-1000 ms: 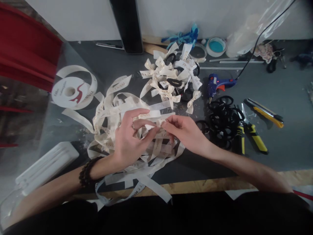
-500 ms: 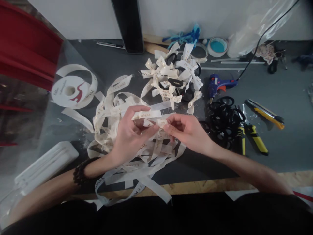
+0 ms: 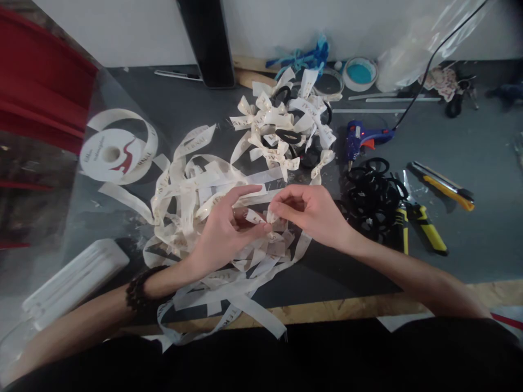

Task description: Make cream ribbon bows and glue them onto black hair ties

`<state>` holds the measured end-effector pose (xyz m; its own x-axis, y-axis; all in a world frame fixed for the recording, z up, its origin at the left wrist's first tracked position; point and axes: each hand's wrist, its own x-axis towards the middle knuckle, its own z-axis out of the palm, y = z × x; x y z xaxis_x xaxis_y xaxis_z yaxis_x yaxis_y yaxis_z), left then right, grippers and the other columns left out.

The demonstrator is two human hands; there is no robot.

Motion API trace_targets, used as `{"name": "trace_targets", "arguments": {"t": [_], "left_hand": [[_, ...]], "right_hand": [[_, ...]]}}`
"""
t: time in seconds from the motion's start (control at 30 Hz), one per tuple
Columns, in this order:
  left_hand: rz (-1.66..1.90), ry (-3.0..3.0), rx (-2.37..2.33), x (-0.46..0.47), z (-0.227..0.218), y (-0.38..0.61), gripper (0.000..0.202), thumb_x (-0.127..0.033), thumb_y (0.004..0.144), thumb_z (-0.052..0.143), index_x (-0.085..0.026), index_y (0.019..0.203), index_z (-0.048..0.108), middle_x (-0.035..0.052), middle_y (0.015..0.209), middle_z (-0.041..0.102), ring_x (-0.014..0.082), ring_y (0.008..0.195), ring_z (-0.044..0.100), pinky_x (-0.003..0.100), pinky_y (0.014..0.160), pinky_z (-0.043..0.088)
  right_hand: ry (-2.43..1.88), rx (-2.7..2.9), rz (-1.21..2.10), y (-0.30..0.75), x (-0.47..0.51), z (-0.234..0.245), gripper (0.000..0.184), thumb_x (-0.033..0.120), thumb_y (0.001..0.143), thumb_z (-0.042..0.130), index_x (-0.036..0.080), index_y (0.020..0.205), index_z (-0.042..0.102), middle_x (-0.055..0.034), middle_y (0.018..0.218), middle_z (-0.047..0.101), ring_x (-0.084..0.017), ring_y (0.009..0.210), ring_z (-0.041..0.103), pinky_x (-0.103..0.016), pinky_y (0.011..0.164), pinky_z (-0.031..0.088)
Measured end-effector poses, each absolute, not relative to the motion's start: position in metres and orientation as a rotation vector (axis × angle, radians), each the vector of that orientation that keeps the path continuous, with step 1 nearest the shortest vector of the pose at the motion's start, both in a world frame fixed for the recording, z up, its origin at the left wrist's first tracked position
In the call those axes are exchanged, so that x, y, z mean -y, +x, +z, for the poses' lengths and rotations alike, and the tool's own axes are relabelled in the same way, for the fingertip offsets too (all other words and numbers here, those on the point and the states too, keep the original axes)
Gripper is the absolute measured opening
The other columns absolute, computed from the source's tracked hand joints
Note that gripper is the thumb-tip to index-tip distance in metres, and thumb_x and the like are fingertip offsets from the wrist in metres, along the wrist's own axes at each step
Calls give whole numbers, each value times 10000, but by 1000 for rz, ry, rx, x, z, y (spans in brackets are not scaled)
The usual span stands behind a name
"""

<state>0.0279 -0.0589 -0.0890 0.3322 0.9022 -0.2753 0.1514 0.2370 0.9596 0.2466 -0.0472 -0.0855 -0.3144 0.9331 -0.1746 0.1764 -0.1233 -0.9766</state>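
Note:
Between my two hands is a small cream ribbon bow [image 3: 255, 216] with printed letters. My left hand [image 3: 224, 227] pinches its left part with thumb and fingers, the index finger stretched above it. My right hand [image 3: 312, 212] pinches the bow's right side between thumb and index finger. Beneath both hands lies a tangled heap of cut cream ribbon [image 3: 200, 185] with gold lettering. Behind them is a pile of tied ribbon bows [image 3: 265, 117], mixed with black hair ties. My fingers partly hide the bow's middle.
A ribbon spool [image 3: 112, 155] lies at left, near a white plastic case [image 3: 77, 280]. On the right are a blue glue gun [image 3: 362, 139], black hair ties [image 3: 370, 198], yellow-handled snips [image 3: 429, 228] and a utility knife [image 3: 443, 188]. A black phone [image 3: 208, 43] leans against the wall.
My right fingers have shifted slightly up and now pinch the bow's right side from above. My left hand has moved a little lower. The view has shifted slightly.

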Motion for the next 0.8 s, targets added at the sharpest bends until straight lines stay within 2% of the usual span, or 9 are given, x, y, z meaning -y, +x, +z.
{"name": "trace_targets", "arguments": {"t": [0.07,0.23,0.33,0.43,0.53,0.67,0.8], "left_hand": [[672,1191,-1137,59,-88,28,760,-224,752,941,-250,1437,614,-83,574,567,84,435,489,185,404,361],[687,1132,-1132,64,-81,29,716,-240,764,930,-238,1421,645,21,805,775,125,580,637,189,476,467],[668,1174,-1156,67,-79,30,705,-203,741,941,-248,1390,671,8,813,786,104,548,616,168,445,431],[673,1199,-1170,68,-81,31,541,-229,780,921,-247,1285,729,3,832,781,99,566,631,165,461,449],[743,1185,-1206,69,-87,33,304,-307,845,880,-219,1116,775,26,902,787,92,581,628,170,462,447],[832,1129,-1211,69,-93,33,274,-346,835,893,-214,1048,783,29,913,787,84,555,592,183,449,428],[843,1181,-1215,67,-99,29,285,-321,809,918,-225,1049,797,22,898,768,57,509,489,190,428,371]], "right_hand": [[-1291,1526,1415,246,49,-85,192,359,950,733,174,903,756,-13,808,767,-121,669,662,-250,616,499],[-1320,1748,1167,245,57,-79,154,296,1006,646,182,942,728,17,774,737,-98,630,611,-247,623,457],[-1283,1786,1089,243,61,-80,135,258,1008,624,181,945,714,15,785,740,-100,646,613,-247,629,458],[-1272,1696,1131,242,61,-83,162,332,1017,654,190,1044,728,1,858,782,-112,685,653,-255,639,479],[-1266,1570,1252,242,59,-85,304,400,973,734,193,1193,695,7,841,793,-119,668,676,-261,648,513],[-1276,1420,1415,241,58,-84,409,372,852,858,181,1171,687,-8,847,802,-152,742,743,-264,694,576],[-1292,1351,1478,239,59,-85,344,303,847,849,174,1134,710,-24,860,811,-158,772,763,-269,722,603]]}}
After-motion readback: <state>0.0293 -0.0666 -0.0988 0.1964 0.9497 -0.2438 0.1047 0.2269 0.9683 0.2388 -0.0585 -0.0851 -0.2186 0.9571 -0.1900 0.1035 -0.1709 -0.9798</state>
